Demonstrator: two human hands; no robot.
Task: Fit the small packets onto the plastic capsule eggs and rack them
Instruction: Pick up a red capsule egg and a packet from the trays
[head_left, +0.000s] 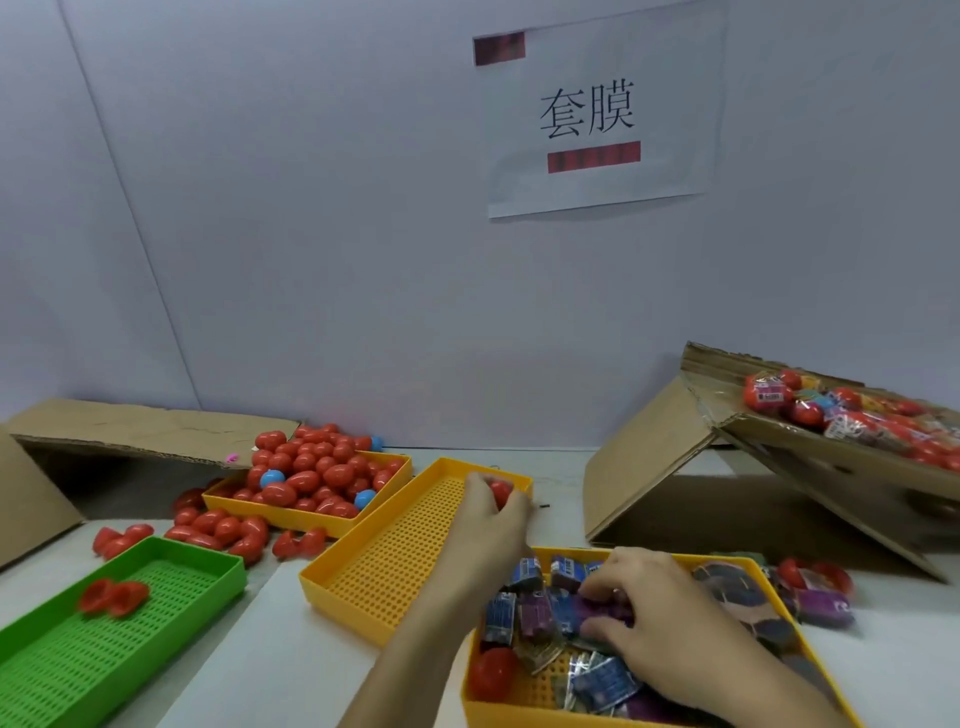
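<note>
Right hand (654, 613) palm-down in packet tray (748, 564), fingers curled among packets (602, 680), grasp unclear. Left hand (488, 506) outstretched over yellow tray (363, 587), gripping red egg (501, 491), mostly hidden.

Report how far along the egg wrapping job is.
Done: wrapped eggs fill the cardboard box at right. In hand: left hand holds a red egg; right hand picks among packets. Left: the heaped tray of bare eggs; the middle yellow tray holds nothing.

Head-worn view, forward-down, close over table (561, 462)
</note>
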